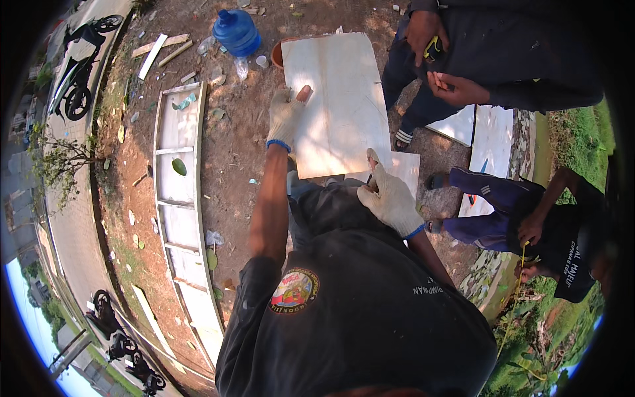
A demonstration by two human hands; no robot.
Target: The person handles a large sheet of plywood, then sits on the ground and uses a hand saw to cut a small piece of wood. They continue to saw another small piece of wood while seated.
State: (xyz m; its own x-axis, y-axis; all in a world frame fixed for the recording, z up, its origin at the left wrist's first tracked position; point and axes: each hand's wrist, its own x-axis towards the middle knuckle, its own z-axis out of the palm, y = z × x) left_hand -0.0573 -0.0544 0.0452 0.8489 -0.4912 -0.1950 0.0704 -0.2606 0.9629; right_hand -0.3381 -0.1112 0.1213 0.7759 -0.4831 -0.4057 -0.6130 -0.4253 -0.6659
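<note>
The big tile [340, 106] ran lengthwise away from him, left hand [286, 118] flat on its left edge with fingers spread, right hand [391, 197] gripping the near corner.

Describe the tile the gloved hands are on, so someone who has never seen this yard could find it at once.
Start at the blue water jug on the bare dirt at the top of the picture. Just right of it lies a large pale square tile, with the left hand on its left edge and the right hand at its lower right corner. It is the biggest tile, and the only one being touched.
</note>
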